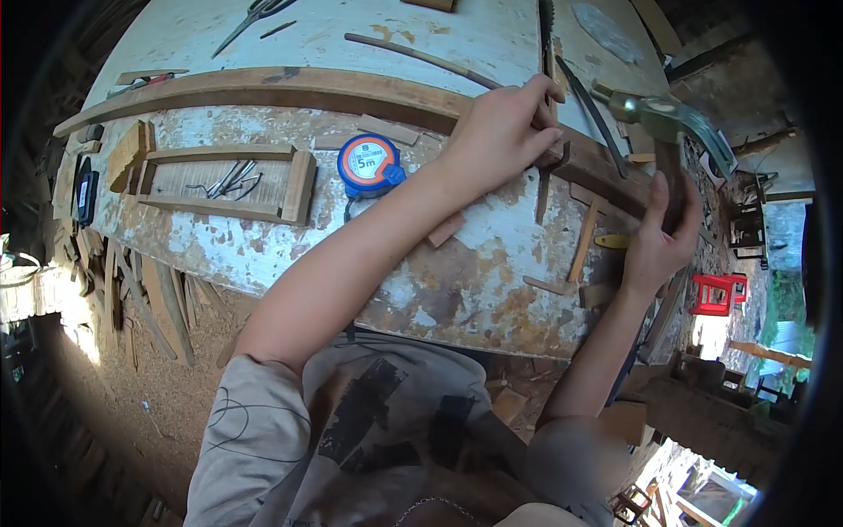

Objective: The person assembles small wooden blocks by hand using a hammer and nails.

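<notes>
My left hand point(505, 132) rests over a long wooden beam point(290, 85), its fingers drawn together above the wood. What they pinch, if anything, cannot be made out. My right hand point(665, 235) is wrapped round the handle of a claw hammer point(669, 167), raised at the beam's right end with its metal head up. A dark metal piece point(543, 189) juts from the beam's near side below my left hand. Behind the beam, a thin rod point(421, 58) runs toward my left hand, and a dark flat bar point(593, 114) slants down across the beam.
A blue and orange tape measure point(369, 164) sits near my left forearm. Left of it, a wooden tray point(303, 189) holds several nails point(230, 180). Scissors point(255, 22) lie at the back. Small wood strips point(584, 241) lie near my right hand. A red stool point(717, 294) stands beyond the bench.
</notes>
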{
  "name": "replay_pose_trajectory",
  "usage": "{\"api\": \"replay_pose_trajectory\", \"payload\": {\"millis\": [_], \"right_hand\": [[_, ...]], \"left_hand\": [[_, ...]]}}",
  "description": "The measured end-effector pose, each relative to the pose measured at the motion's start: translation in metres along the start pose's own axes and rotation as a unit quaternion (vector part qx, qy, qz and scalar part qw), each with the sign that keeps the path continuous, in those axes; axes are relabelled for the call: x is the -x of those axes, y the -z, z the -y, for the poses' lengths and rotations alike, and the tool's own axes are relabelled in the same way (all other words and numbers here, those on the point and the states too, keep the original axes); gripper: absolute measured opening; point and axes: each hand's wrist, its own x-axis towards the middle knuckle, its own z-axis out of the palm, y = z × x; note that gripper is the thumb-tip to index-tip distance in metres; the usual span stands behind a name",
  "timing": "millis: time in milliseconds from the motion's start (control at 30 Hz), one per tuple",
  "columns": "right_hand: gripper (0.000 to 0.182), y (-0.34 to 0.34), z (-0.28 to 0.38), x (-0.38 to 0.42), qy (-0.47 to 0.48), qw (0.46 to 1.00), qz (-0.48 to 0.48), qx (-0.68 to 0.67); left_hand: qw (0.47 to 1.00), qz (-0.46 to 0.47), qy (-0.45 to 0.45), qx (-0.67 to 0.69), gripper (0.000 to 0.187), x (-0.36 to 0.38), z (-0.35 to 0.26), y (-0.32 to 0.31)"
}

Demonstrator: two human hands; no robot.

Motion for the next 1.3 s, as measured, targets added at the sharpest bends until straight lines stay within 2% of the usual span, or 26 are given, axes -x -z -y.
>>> {"api": "replay_pose_trajectory", "payload": {"millis": [33, 133, 167, 200, 267, 467, 567, 600, 667, 767, 800, 867, 1100, 1233, 1300], "right_hand": [[0.041, 0.003, 0.002, -0.001, -0.012, 1.0, -0.013, -0.007], [0.04, 0.002, 0.005, 0.0, -0.011, 0.999, 0.041, -0.014], [0.039, 0.001, 0.005, 0.0, -0.011, 0.995, 0.095, 0.008], [0.04, 0.002, 0.006, 0.0, 0.005, 0.981, 0.17, 0.094], [0.041, 0.0, 0.006, 0.0, 0.001, 0.981, 0.183, 0.063], [0.043, 0.002, 0.0, 0.002, -0.007, 0.985, 0.139, 0.106], [0.045, 0.002, 0.002, -0.002, -0.035, 0.999, 0.028, 0.009], [0.045, 0.005, 0.004, -0.004, -0.036, 0.999, 0.004, 0.023], [0.045, 0.005, -0.011, -0.004, -0.046, 0.997, -0.03, -0.047], [0.047, 0.004, -0.002, -0.002, -0.009, 0.999, 0.049, 0.018], [0.047, 0.003, -0.002, -0.001, -0.019, 0.991, 0.116, 0.057], [0.044, 0.0, 0.007, 0.0, 0.0, 0.98, 0.187, 0.071], [0.04, -0.001, 0.005, 0.004, 0.017, 0.988, 0.136, 0.071], [0.038, -0.001, 0.008, 0.002, 0.0, 0.998, 0.006, -0.057], [0.037, -0.002, 0.007, 0.001, 0.011, 0.998, 0.029, -0.051]], "left_hand": [[1.0, -0.002, -0.002, 0.0, 0.034, 0.001, 0.001, 0.001], [1.0, -0.007, -0.016, -0.008, 0.034, 0.001, 0.002, 0.0], [1.0, 0.005, -0.008, -0.016, 0.036, 0.001, 0.002, 0.001], [1.0, 0.009, -0.003, -0.02, 0.036, 0.001, 0.002, 0.001], [0.999, 0.016, 0.008, -0.029, 0.037, 0.001, 0.003, 0.0], [0.999, 0.012, -0.003, -0.031, 0.037, 0.001, 0.001, 0.001], [0.999, 0.004, -0.013, -0.033, 0.037, 0.001, 0.003, 0.0], [0.999, 0.001, -0.014, -0.037, 0.037, 0.002, 0.004, 0.001], [0.999, -0.008, -0.018, -0.034, 0.037, 0.003, 0.005, 0.0], [0.999, -0.002, -0.017, -0.035, 0.037, 0.002, 0.004, 0.0], [0.999, 0.002, -0.016, -0.036, 0.037, 0.002, 0.004, 0.0], [0.999, 0.011, -0.003, -0.041, 0.038, 0.002, 0.004, 0.0], [0.999, 0.008, -0.011, -0.038, 0.038, 0.002, 0.004, 0.0], [0.999, 0.004, -0.02, -0.038, 0.038, 0.001, 0.004, -0.001], [0.999, 0.005, -0.013, -0.038, 0.039, 0.002, 0.004, 0.001]]}}
